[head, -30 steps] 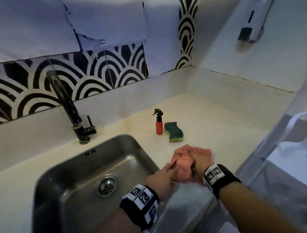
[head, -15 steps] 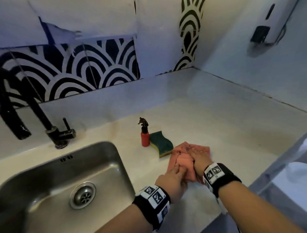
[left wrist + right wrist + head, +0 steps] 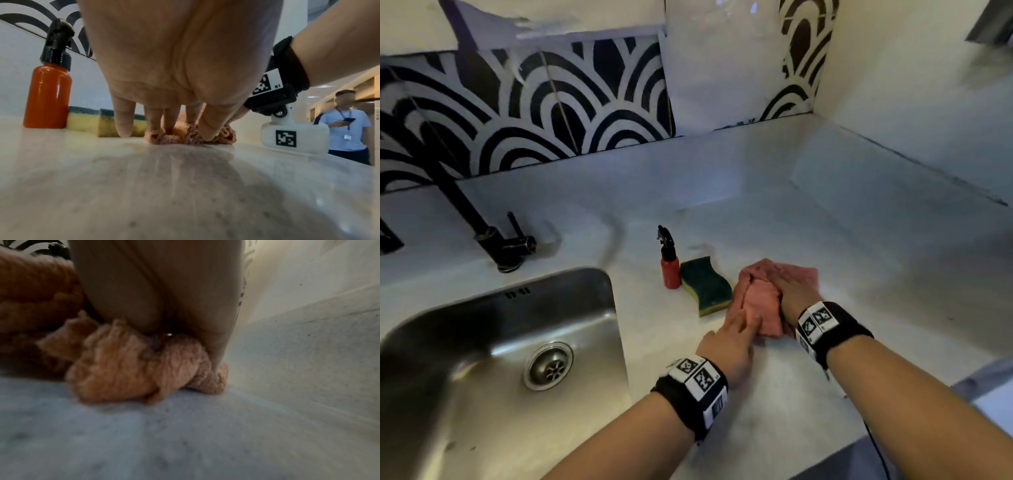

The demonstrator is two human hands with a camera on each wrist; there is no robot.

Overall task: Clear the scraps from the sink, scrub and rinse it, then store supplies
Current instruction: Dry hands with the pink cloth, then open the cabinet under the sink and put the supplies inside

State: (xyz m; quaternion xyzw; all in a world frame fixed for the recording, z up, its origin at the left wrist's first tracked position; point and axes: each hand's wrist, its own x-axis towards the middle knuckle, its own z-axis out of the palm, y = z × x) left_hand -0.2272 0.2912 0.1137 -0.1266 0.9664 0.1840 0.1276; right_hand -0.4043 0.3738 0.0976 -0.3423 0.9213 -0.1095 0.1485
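A folded pink cloth [image 3: 760, 301] [image 3: 185, 135] [image 3: 127, 368] lies on the pale counter, just right of a green and yellow sponge [image 3: 705, 286] [image 3: 86, 118]. My right hand [image 3: 792, 286] [image 3: 164, 296] lies flat on top of the cloth and presses it down. My left hand [image 3: 744, 322] [image 3: 174, 128] rests its straight fingertips [image 3: 153, 129] on the cloth's near edge. An orange-red spray bottle [image 3: 670, 270] [image 3: 48, 95] with a black nozzle stands left of the sponge. The steel sink [image 3: 592, 284] with its drain [image 3: 548, 366] is at the lower left.
A black faucet [image 3: 482, 226] stands behind the sink. Walls close the counter at the back and right, and its front edge [image 3: 893, 431] runs beside my right forearm. In the left wrist view a person [image 3: 347, 129] stands beyond the counter.
Both hands slid the cloth away from the sink's corner toward the back, until it lay beside the sponge. My head moved closer and turned right. Both hands stay on the cloth.
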